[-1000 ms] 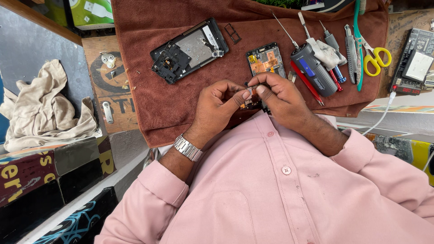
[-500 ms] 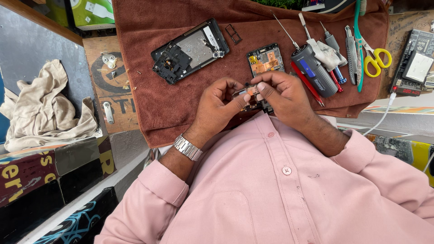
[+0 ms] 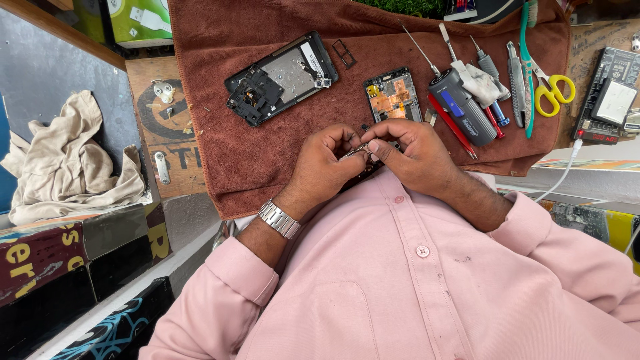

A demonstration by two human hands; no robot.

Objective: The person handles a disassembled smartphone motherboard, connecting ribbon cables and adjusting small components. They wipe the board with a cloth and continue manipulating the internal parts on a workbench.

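Barely shifted since the earlier frame: both hands drawn a little closer to the chest, fingertips more tightly bunched. Left hand (image 3: 327,160) and right hand (image 3: 410,157) meeting just above the near edge of the brown towel (image 3: 267,160), pinching between them a thin silvery metal piece (image 3: 357,151), mostly hidden by the fingers; exact shape not discernible. Probably light, stiff and easily bent or dropped, slippery for bare skin; best gripped by its edges with fingertips, not across any flat face. Counted on the towel: one opened black phone body with bare metal plate (image 3: 280,77), one small circuit board with copper patches (image 3: 393,97), one little black card tray (image 3: 345,53), one grey-and-blue electric screwdriver (image 3: 460,107), one red-handled tool (image 3: 453,127), one pair of yellow-handled scissors (image 3: 550,90), one green-handled brush (image 3: 525,47). Beside the towel, on the wooden worktop (image 3: 157,137), one crumpled beige cloth (image 3: 67,163); at the far right, one black tester box (image 3: 610,100) with one white cable (image 3: 563,177). One steel wristwatch (image 3: 280,219) on the left wrist.
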